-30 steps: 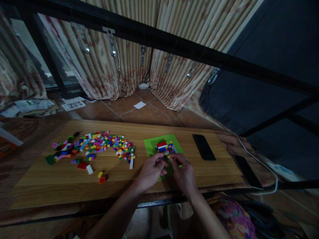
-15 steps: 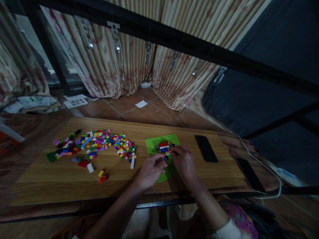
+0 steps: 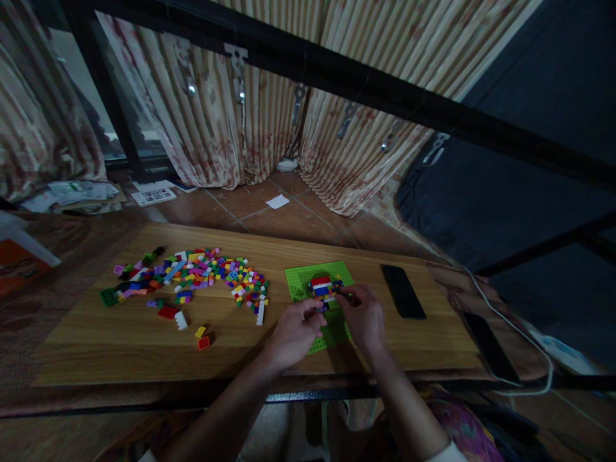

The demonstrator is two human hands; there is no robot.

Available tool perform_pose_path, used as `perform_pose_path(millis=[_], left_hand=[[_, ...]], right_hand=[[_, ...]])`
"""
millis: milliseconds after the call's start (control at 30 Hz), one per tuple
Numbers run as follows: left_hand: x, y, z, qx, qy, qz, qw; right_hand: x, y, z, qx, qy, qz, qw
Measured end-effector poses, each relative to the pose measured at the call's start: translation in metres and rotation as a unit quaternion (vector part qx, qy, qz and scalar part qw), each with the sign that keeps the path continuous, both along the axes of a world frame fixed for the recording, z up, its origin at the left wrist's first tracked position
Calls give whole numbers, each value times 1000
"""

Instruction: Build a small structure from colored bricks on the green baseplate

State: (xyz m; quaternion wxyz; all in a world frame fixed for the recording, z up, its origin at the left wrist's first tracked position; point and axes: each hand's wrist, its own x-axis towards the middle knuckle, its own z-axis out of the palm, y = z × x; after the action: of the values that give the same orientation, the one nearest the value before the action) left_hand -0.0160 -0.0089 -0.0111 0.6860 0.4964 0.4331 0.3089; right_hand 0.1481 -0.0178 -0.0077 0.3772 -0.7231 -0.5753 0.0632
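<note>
A green baseplate (image 3: 302, 282) lies on the wooden board (image 3: 120, 333), with a small stack of red, white, blue and yellow bricks (image 3: 322, 287) built on it. My left hand (image 3: 292, 331) rests on the plate's near left part, fingers curled and pinched at the stack's near edge. My right hand (image 3: 366, 317) covers the plate's right side, its fingers closed against the stack's right side. What either hand holds is hidden. A spread of several loose coloured bricks (image 3: 202, 276) lies to the left.
A black phone (image 3: 403, 290) lies just right of the baseplate, a second phone (image 3: 489, 346) with a white cable (image 3: 539, 343) at the far right. Stray bricks (image 3: 202, 337) sit near the board's front. A black bar crosses overhead; curtains hang behind.
My right hand has moved up from the plate's near edge to the right side of the brick stack. My left hand stays at the near left.
</note>
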Motion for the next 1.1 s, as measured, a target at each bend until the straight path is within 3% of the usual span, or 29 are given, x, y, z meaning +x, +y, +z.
perform_pose_path(millis=[233,600,967,1100], left_hand=[[-1,0,-3,18,9,-4,1000],[-4,-2,-1,24,6,-12,1000],[-3,-3,-7,27,18,-15,999],[-3,-2,-3,24,10,-8,1000]], right_hand=[[2,9,-7,-15,39,-59,997],[5,16,-15,-31,93,-37,994],[-2,11,-13,12,-9,-8,1000],[-2,13,-13,14,-20,0,1000]])
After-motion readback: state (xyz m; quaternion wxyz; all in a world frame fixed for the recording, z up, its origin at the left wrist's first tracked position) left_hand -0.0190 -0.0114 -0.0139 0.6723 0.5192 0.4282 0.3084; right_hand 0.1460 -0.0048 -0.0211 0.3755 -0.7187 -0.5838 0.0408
